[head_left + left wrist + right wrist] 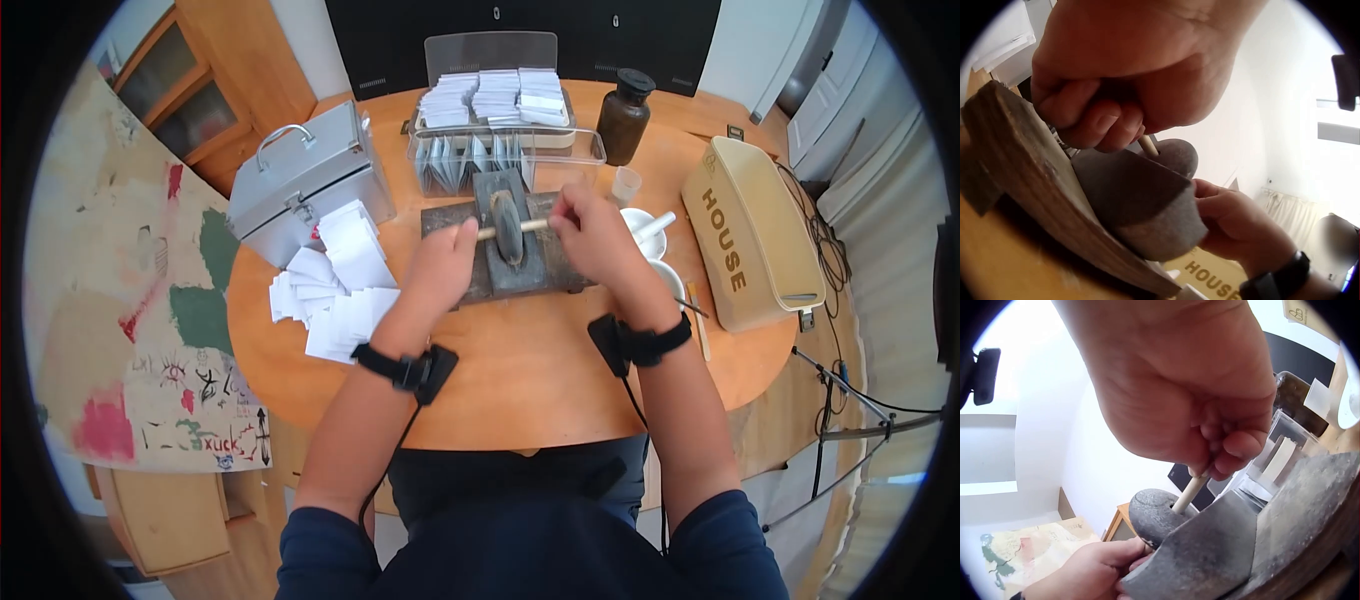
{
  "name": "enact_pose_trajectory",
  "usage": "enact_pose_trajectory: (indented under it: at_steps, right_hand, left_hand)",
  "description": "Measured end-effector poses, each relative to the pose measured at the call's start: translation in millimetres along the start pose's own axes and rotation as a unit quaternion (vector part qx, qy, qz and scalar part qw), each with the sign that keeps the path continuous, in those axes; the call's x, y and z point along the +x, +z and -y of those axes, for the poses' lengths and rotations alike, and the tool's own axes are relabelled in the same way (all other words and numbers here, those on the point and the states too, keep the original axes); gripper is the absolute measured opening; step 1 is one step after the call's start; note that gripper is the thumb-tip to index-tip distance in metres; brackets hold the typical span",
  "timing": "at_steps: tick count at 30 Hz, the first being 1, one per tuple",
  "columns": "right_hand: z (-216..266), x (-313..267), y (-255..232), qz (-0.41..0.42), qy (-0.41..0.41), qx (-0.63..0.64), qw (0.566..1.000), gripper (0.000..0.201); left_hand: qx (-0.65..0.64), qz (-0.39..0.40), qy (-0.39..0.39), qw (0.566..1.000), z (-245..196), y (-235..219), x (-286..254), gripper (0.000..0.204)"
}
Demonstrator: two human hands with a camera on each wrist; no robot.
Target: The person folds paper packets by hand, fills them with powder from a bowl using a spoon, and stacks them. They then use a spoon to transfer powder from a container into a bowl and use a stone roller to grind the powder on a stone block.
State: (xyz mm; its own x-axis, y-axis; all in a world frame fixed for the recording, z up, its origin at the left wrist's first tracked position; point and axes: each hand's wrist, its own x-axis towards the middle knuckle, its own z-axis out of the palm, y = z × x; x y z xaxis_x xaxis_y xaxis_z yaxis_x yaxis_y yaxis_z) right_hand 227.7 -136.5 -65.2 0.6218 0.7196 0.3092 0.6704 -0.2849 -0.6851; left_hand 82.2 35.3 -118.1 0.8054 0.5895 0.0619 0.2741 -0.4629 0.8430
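A grey disc-shaped grinding wheel [507, 228] stands on edge in a long dark grinding trough [500, 280]. Through the wheel's centre runs a pale wooden axle [536, 225]. My left hand [440, 265] grips the axle's left end, its fingers curled round in the left wrist view. On the other side my right hand [597, 235] holds the right end, fist closed about the rod [1190, 492] in the right wrist view. Beneath the trough lies a dark, worn wooden base [450, 217]. The trough's inside bottom is hidden by its walls and the wheel.
Left stand a silver metal case [315, 180] and white paper packets [350, 250]. Behind are a clear holder [590, 150] of packets and a brown bottle [625, 115]. At right sit a white mortar [650, 245] with pestle, a small cup [625, 183] and a beige HOUSE bin [745, 240].
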Motion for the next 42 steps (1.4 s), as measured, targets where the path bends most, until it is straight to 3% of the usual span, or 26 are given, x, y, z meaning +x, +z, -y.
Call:
enact_pose_trajectory:
  at_steps: [2,5,8,12,16,19,21,28,33,37,40,42]
  right_hand:
    - [5,-8,-3,0.026,0.035,0.024,0.999,0.010]
    - [1,8,6,-0.006,0.035,0.018,0.999,0.009]
    - [1,13,6,-0.004,0.023,-0.015,1.000,0.009]
    - [3,0,-1,0.023,0.022,0.040,0.999,0.008]
    - [8,10,3,0.008,0.055,0.032,0.998,0.008]
    - [8,16,1,0.005,0.053,0.019,0.998,0.008]
    - [6,10,-4,0.034,0.004,0.014,0.999,0.008]
    - [-1,15,2,0.013,0.031,0.050,0.998,0.007]
    - [5,3,-3,0.033,0.020,0.042,0.998,0.010]
    - [6,3,3,0.004,0.020,0.024,0.999,0.008]
    - [5,10,4,-0.002,0.029,0.044,0.999,0.007]
    - [4,2,2,-0.007,-0.006,0.035,0.999,0.007]
  left_hand:
    - [-0.010,-0.004,0.023,1.000,9,3,3,0.049]
    - [0.010,-0.017,-0.046,0.999,-20,-4,11,0.052]
    - [0.027,0.008,-0.071,0.997,-19,-8,18,0.052]
    - [0.017,0.007,-0.019,1.000,-3,-2,2,0.052]
    - [-0.030,-0.002,-0.043,0.999,-6,-1,9,0.055]
    - [-0.037,-0.015,-0.064,0.997,-7,-3,12,0.054]
    - [-0.017,0.015,-0.042,0.999,5,-2,4,0.054]
    - [-0.048,-0.007,-0.074,0.996,-9,-1,7,0.055]
    - [0.029,-0.015,-0.024,0.999,-1,0,-6,0.054]
    - [0.034,-0.004,-0.060,0.998,-21,-4,-6,0.053]
    - [0.078,-0.027,-0.030,0.996,-29,-9,1,0.051]
    - [0.100,0.004,-0.024,0.995,-18,-8,-8,0.052]
